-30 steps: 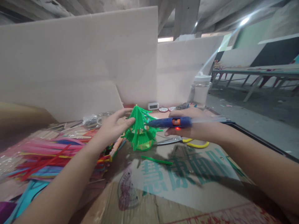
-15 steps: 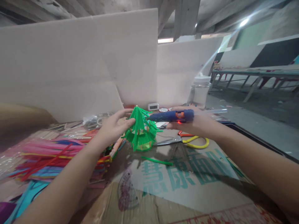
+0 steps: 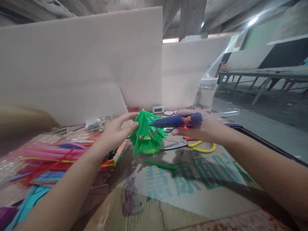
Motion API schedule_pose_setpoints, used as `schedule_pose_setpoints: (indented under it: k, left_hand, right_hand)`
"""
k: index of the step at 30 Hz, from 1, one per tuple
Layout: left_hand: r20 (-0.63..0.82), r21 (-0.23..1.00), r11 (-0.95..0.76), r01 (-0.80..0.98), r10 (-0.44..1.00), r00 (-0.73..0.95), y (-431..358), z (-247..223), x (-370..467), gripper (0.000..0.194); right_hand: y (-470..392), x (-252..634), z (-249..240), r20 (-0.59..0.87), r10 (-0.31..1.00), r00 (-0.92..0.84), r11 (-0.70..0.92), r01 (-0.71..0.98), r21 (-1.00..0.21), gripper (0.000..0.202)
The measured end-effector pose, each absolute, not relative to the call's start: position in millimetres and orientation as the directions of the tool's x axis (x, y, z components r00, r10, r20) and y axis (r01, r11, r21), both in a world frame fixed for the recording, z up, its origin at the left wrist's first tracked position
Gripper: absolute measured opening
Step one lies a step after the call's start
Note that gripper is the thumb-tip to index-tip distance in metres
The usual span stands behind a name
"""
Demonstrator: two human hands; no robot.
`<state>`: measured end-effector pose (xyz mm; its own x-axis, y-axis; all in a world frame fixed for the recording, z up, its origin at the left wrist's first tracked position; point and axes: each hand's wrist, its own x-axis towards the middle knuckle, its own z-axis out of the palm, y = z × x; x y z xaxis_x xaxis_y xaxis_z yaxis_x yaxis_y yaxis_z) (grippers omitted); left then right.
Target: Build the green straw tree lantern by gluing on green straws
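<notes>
The left hand point(image 3: 117, 130) reached in from the lower left and cupped the left side of a green straw tree point(image 3: 146, 134), fingers loosely spread with the tips against its upper tier, steadying it rather than closing fully around it. The tree was cone-shaped, built of bright green straws in layered skirts, and it leaned a little to the right near the middle of the surface point(image 3: 207, 192), its base at or just above the cardboard; the blur made it hard to tell which. The right hand point(image 3: 201, 128) came in from the right and was wrapped around a blue glue gun point(image 3: 178, 121), held almost level with its nozzle pointing left and touching the tree's upper right side. An orange trigger and a small red light showed on the gun's body, and a clear glue stick point(image 3: 225, 113) stuck out of its back end.

Under the right hand lay scissors point(image 3: 192, 146) with yellow and orange handles, blades pointing left toward the tree. A single loose green straw point(image 3: 161, 165) lay flat just in front of the tree. The surface was covered with flattened cardboard printed in teal characters, and a clear protractor point(image 3: 131, 199) rested on it nearer the camera. A heap of coloured straws point(image 3: 55, 160) filled the left side. Behind the right hand stood a clear jar point(image 3: 205, 93) with a white lid, and a small white clock point(image 3: 158, 109) sat against the pale board at the back.
</notes>
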<state>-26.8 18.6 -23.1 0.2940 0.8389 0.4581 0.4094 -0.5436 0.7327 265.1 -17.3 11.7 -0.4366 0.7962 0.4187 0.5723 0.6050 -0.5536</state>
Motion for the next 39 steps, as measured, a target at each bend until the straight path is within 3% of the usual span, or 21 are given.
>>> schedule_pose_setpoints:
  k: [7,20,29,39]
  left_hand:
    - [0.463,0.721,-0.548,0.425,0.836,0.293,17.6,-22.8,-26.6,0.051]
    - [0.46,0.734,-0.542,0.409,0.84,0.288,18.9,-22.9,-26.9,0.053]
    - [0.451,0.741,-0.528,0.414,0.849,0.276,19.5,-24.0,-27.9,0.053]
    - [0.453,0.721,-0.539,0.436,0.842,0.292,19.8,-24.0,-28.6,0.054]
  right_hand:
    - [-15.6,263.5,10.2,0.406,0.807,-0.429,0.589,0.544,-0.598,0.042]
    - [-17.7,262.8,12.2,0.388,0.826,-0.41,0.564,0.623,-0.541,0.04]
    - [-17.7,264.1,14.2,0.344,0.823,-0.453,0.565,0.586,-0.581,0.043]
    - [-13.7,267.6,8.7,0.413,0.782,-0.468,0.624,0.583,-0.521,0.053]
